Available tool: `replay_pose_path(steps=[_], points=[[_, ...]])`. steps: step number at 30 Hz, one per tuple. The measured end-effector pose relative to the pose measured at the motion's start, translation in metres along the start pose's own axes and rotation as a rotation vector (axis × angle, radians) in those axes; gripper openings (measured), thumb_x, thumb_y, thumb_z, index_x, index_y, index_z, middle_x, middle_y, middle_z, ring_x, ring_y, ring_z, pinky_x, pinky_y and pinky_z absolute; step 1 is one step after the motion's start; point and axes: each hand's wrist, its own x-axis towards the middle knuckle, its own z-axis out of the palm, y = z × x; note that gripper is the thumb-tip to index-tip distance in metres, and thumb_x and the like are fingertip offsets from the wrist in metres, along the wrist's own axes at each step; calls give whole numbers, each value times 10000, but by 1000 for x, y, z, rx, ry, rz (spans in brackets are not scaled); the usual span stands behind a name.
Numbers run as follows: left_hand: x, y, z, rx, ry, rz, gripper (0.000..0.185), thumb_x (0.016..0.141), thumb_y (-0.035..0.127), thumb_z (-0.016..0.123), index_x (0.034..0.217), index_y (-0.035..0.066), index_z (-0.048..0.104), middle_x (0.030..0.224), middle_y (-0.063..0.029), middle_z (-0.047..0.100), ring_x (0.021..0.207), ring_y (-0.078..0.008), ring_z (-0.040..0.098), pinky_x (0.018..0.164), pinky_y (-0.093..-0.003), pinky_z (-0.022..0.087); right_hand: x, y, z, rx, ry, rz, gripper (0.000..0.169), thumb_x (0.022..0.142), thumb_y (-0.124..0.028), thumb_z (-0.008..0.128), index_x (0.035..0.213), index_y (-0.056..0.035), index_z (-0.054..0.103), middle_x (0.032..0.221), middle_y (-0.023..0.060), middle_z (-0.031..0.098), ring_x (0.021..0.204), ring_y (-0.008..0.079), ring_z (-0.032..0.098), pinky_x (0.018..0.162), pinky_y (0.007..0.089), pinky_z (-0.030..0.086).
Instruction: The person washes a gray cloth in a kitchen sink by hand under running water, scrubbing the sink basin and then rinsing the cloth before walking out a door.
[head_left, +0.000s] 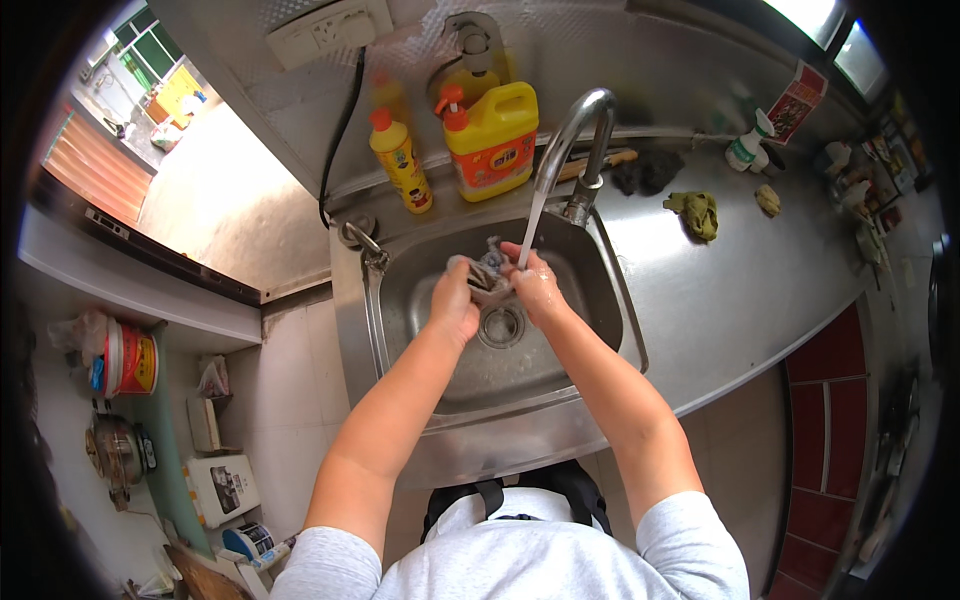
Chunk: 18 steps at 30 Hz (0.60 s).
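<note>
A wet, greyish cloth (491, 283) is stretched between my two hands above the basin of a stainless steel sink (450, 394). My left hand (455, 300) grips its left side, thumb on top. On its right side my right hand (534, 283) holds the other end, with suds or water drops on the skin. Water runs from the curved chrome faucet (577, 112) onto my right hand. Just below the cloth the round drain strainer (501, 328) shows. Parts of the cloth are hidden by my fingers.
Behind the sink stand a yellow detergent bottle (401, 161) and a large yellow pump jug (491, 142). To the right, a dark scouring pad (649, 171), a green rag (694, 214) and a white spray bottle (748, 142) lie or stand on the steel counter (712, 300). A second small tap (367, 240) is at left.
</note>
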Motion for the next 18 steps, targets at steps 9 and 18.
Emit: replay_pose_path(steps=[9, 18], points=[[21, 9, -13, 12, -164, 127, 334, 920, 299, 444, 1186, 98, 461, 1109, -31, 515, 1029, -163, 482, 872, -327, 373, -27, -16, 2, -289, -59, -320, 321, 787, -159, 586, 1072, -14, 571, 1093, 128, 534, 978, 223, 543, 842, 305, 427], [2, 24, -28, 575, -265, 127, 347, 916, 251, 455, 1227, 98, 436, 1061, -1, 512, 968, -114, 449, 813, -275, 349, 5, -33, -6, -216, 19, -76, 177, 882, -215, 511, 877, -46, 560, 658, -33, 491, 613, 66, 435, 566, 232, 373]])
